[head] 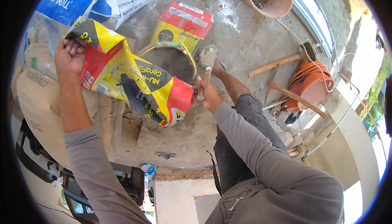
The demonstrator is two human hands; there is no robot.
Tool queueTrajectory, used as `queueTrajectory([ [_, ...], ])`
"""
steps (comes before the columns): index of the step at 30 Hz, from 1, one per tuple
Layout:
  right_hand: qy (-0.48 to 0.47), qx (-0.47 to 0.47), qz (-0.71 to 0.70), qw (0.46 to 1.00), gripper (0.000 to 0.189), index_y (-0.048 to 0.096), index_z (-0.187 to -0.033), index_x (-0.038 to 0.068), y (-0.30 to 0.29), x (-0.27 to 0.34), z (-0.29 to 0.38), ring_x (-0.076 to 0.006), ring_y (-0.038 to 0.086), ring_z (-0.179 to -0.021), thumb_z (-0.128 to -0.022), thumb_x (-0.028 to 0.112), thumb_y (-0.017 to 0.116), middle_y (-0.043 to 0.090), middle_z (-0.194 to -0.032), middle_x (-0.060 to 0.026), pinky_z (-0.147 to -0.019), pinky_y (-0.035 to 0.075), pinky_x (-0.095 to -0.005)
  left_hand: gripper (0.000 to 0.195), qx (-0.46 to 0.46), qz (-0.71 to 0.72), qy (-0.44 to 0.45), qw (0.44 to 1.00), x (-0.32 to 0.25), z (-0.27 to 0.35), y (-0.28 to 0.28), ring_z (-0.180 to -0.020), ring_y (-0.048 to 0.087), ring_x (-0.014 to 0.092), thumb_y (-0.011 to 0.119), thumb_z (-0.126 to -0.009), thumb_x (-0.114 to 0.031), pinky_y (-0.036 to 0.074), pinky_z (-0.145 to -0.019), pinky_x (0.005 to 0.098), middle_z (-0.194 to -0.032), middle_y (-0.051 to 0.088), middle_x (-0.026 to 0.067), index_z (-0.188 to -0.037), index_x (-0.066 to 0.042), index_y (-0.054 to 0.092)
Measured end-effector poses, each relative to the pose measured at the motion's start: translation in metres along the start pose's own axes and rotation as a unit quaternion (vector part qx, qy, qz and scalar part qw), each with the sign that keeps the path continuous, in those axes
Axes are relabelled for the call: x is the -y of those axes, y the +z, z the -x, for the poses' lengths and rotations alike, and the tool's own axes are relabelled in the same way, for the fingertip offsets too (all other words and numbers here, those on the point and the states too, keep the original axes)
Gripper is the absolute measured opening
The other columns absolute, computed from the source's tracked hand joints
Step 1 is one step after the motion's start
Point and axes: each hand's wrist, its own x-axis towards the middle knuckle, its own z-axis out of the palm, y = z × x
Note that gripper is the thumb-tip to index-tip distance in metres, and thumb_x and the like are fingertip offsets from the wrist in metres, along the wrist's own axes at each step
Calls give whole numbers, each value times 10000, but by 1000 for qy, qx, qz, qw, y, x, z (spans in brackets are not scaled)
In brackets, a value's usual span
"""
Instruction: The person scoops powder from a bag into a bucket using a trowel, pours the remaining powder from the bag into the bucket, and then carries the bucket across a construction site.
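Observation:
My left hand (70, 54) grips the folded upper end of a yellow, red and black tile-adhesive bag (104, 74), which bears writing. The bag slants down to the right, and its lower end lies near my right hand (211, 95). That hand is closed around the wooden handle of a trowel (209, 57), whose blade is crusted with pale mortar and points away from me. Behind the bag stands a bucket (176, 60) with a green-gripped handle. The bag hides the bucket's near side, and what is inside is unclear.
A similar bag (183, 25) lies beyond the bucket. Blue-and-white sacks (122, 0) and brown paper sacks (39, 101) line the left. Rightward are a tub of debris (283, 2), a hammer (275, 65), a second wooden-handled hammer (300, 101) and stacked orange buckets (315, 84).

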Motion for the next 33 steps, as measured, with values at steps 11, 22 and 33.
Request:
queueTrajectory([
  [11,-15,16,37,999,436,447,-1169,99,-14,-6,-28,-236,593,-858,-890,371,644,529,-1010,-106,-688,523,-415,282,7,-7,-7,1000,3,0,8,-468,294,84,477,-966,-192,282,-543,261,-524,329,-53,-690,-154,430],
  [22,4,-10,-5,1000,417,505,-1169,95,7,5,6,-216,532,-962,-870,326,682,506,-1079,-82,-745,505,-465,285,5,-6,-3,1000,-4,22,-9,-474,292,89,491,-960,-232,282,-540,269,-526,333,-55,-689,-166,433],
  [33,-36,40,71,996,504,430,-1244,58,15,-7,8,-198,551,-944,-899,356,645,527,-1078,-89,-743,505,-395,301,-40,-36,17,998,-3,89,-5,-470,295,73,553,-937,-251,278,-527,253,-514,338,-64,-673,-183,425],
])
